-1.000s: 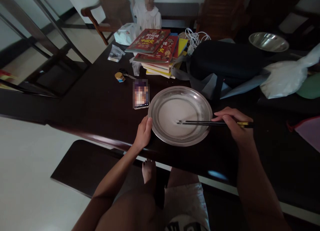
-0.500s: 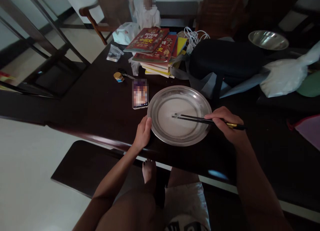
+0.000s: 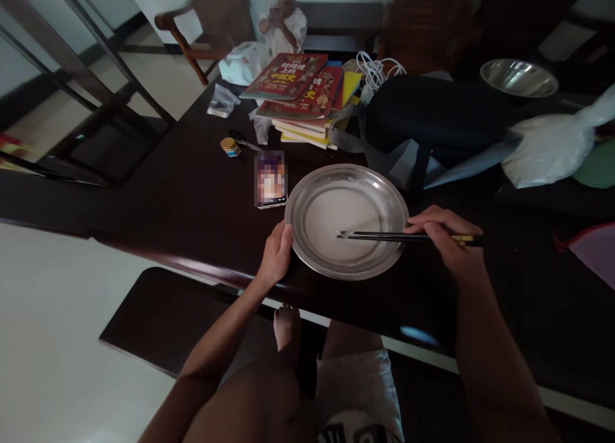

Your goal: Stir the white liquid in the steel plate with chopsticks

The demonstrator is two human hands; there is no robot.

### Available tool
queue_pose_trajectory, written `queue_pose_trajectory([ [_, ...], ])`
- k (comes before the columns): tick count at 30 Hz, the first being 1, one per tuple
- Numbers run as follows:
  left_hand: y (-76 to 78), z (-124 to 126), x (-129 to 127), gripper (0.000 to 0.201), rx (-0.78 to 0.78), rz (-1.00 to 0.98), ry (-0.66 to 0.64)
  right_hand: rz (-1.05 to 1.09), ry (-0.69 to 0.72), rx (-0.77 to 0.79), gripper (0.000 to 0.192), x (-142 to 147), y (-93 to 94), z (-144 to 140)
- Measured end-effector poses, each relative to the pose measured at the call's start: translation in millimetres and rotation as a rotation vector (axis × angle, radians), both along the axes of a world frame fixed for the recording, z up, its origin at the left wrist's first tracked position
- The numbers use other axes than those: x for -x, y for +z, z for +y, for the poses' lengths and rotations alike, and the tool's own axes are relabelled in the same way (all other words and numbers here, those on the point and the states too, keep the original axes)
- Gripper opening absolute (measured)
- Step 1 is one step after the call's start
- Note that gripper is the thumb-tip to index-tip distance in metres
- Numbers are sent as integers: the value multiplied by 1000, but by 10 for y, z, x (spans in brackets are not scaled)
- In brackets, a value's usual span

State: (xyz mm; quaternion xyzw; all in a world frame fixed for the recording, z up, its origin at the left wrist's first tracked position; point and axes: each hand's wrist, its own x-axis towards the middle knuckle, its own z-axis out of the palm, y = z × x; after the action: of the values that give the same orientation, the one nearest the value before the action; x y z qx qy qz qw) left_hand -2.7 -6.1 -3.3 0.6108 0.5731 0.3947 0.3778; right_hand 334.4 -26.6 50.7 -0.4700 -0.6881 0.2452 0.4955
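Observation:
A round metal basin (image 3: 300, 248) rests near the front edge of the dark table, with a whitish liquid or batter (image 3: 331, 219) spread across its bottom. My left hand (image 3: 277, 252) grips its left rim, thumb on top and the other fingers mostly hidden beneath. In my right hand (image 3: 449, 235), at the basin's right side, is a pair of black chopsticks (image 3: 379, 236) with gold bands near the top. They lie almost level over the right rim, close together, their tips in the whitish contents near the middle.
A lit phone (image 3: 271, 180) lies left of the basin, a small gold-lidded jar (image 3: 230, 146) and scissors (image 3: 247, 143) beyond it. Behind are stacked books (image 3: 293, 78), a black case (image 3: 432, 113), white bags (image 3: 548, 148) and another metal bowl (image 3: 519, 78). A person (image 3: 284, 30) stands across the table.
My right hand has shifted slightly right with the chopsticks, whose tips moved toward me and came closer together. My left hand stays on the rim. The person opposite has brought their hands together.

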Motion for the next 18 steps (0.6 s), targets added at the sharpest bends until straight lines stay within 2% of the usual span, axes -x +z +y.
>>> queue_pose_trajectory([
  [3,10,-4,-4,72,-1,-6,0,-61,62,-5,18,4,-3,2],
  [7,15,-6,-7,73,6,-18,3,-16,-14,-25,19,-19,-18,0],
  [12,10,2,-3,74,5,-10,7,-62,48,2,18,-8,-14,3],
  [16,11,3,-5,73,3,-6,4,-28,-24,-10,18,-9,-9,4],
  [18,14,0,-8,73,1,-5,1,3,-17,4,18,-6,-9,1],
])
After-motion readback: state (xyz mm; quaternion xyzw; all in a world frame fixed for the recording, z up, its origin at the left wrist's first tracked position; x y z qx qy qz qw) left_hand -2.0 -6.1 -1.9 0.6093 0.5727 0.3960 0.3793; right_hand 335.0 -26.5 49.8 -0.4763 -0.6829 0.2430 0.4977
